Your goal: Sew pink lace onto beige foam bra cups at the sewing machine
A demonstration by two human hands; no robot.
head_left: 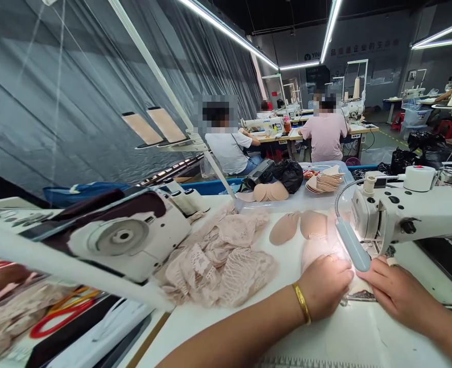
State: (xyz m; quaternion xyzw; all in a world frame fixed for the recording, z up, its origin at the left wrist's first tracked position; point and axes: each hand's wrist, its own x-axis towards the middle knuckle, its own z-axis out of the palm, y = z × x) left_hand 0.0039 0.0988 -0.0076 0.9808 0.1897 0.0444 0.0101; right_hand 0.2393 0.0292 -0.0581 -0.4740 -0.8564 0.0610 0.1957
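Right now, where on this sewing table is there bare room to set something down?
Bare white table lies between the left hand, right hand and near ruler scale; a narrower strip runs between the lace pile and left forearm. Crowded: around the gray lamp, among hands, pale fabric and sewing-machine head.

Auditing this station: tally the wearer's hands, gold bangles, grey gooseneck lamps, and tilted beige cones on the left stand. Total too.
Wearer's hands: 2
Gold bangle: 1
Grey gooseneck lamp: 1
Beige cones on left stand: 2
Total: 6

White table (pixel 325 345): lace pile (pixel 218 260), beige cups (pixel 283 229), sewing machine (pixel 425 209).
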